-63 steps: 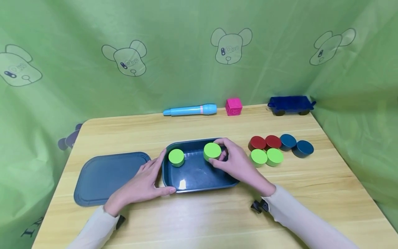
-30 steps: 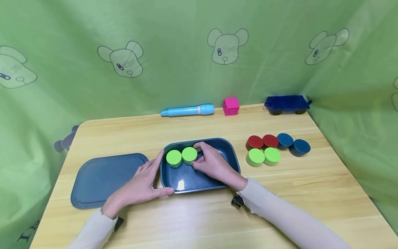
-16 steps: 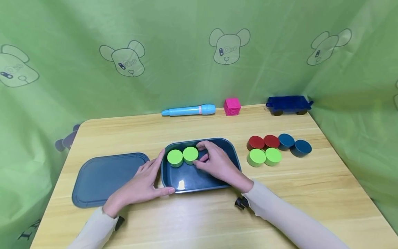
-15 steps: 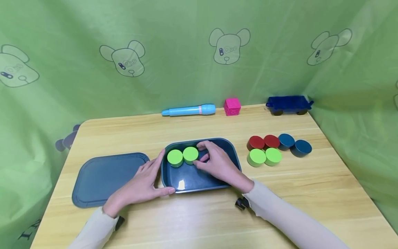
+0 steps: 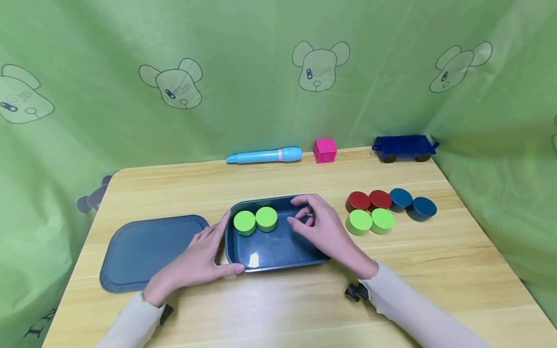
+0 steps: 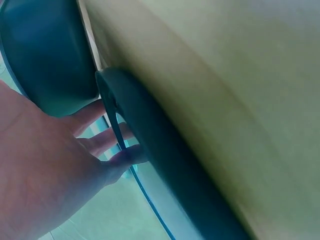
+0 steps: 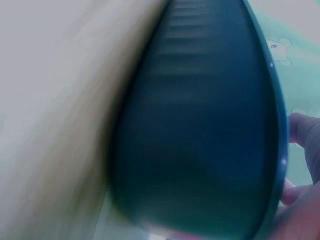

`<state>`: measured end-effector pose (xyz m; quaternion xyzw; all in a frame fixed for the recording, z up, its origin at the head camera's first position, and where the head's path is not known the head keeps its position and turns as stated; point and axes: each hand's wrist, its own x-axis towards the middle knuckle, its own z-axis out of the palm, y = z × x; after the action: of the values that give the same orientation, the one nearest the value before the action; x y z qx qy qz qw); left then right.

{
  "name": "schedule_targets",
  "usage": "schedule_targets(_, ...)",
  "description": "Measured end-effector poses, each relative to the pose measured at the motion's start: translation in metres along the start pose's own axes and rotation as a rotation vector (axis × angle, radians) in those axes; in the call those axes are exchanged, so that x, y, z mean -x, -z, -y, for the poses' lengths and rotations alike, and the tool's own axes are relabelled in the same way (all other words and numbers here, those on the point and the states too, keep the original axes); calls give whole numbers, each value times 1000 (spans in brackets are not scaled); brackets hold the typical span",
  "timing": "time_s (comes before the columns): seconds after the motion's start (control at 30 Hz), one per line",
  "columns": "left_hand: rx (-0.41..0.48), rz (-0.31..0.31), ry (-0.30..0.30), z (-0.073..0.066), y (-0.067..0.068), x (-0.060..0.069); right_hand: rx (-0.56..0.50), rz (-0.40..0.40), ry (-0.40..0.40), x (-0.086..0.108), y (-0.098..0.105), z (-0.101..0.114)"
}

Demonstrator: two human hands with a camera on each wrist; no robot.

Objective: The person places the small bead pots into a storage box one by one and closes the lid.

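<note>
A dark blue rectangular box (image 5: 283, 249) stands open on the table, with two light green discs (image 5: 245, 223) (image 5: 266, 219) side by side at its left end. The left hand (image 5: 196, 256) rests against the box's left side, thumb and fingers spread along the rim; the left wrist view shows the same hand (image 6: 55, 160) beside the box wall. Above the box's right half hovers the right hand (image 5: 326, 227), fingers loosely bent with nothing between them. In the right wrist view its fingers (image 7: 300, 130) show past the box (image 7: 200, 120).
To the box's left lies a dark blue lid (image 5: 152, 251). On the right are two red discs (image 5: 359, 200), two green discs (image 5: 359, 222) and two blue discs (image 5: 422, 209). Along the back edge lie a light blue pen (image 5: 263, 155), a pink cube (image 5: 325, 150) and a blue wheeled toy (image 5: 404, 147).
The right hand set its green disc against the other one in the box, let go and moved back to the right. The left hand has stayed at the box's left side.
</note>
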<state>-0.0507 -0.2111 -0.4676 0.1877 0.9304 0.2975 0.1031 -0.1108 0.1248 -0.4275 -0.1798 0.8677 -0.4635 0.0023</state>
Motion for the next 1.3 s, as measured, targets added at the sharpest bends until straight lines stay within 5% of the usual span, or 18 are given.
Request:
schedule_targets(0.87,9,2,3,-1,1,1,-5,-240,-18,38,78,-40)
schedule_targets(1.3,19,-2,0,-2,2,2,52,-335,-135,58,113,-70)
